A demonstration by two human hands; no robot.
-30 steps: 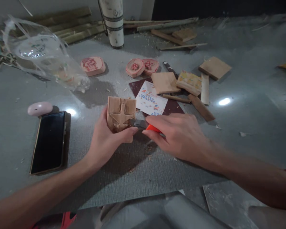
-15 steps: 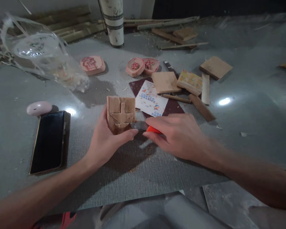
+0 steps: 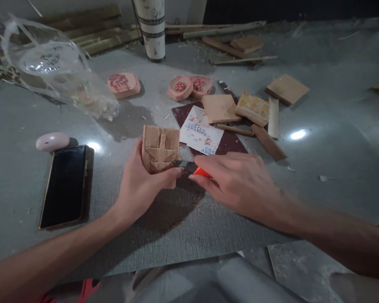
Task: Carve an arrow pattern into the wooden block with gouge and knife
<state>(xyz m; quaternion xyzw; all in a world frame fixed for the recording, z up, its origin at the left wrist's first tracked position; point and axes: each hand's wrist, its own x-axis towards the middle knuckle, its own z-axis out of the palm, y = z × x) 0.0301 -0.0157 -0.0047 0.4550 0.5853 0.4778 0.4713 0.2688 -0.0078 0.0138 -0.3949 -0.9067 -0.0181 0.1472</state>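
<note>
My left hand (image 3: 139, 185) grips a tan wooden block (image 3: 160, 148) with a star-and-arrow shape carved in relief, holding it tilted up on the grey mat (image 3: 164, 227). The thumb lies along the block's lower edge. My right hand (image 3: 236, 179) is closed on an orange-handled knife (image 3: 194, 168), and its dark blade touches the block's lower right corner.
A black phone (image 3: 65, 185) and a pink oval object (image 3: 52, 141) lie at the left. A clear plastic bag (image 3: 57, 71) sits at the back left. Carved pink discs (image 3: 189, 87), sandpaper with a label (image 3: 202, 134), wood tiles (image 3: 221, 108) and sticks lie behind. A patterned cup (image 3: 153, 29) stands farther back.
The block and knife have shifted only slightly. The blade stays at the block's lower right corner, and both hands keep their grip.
</note>
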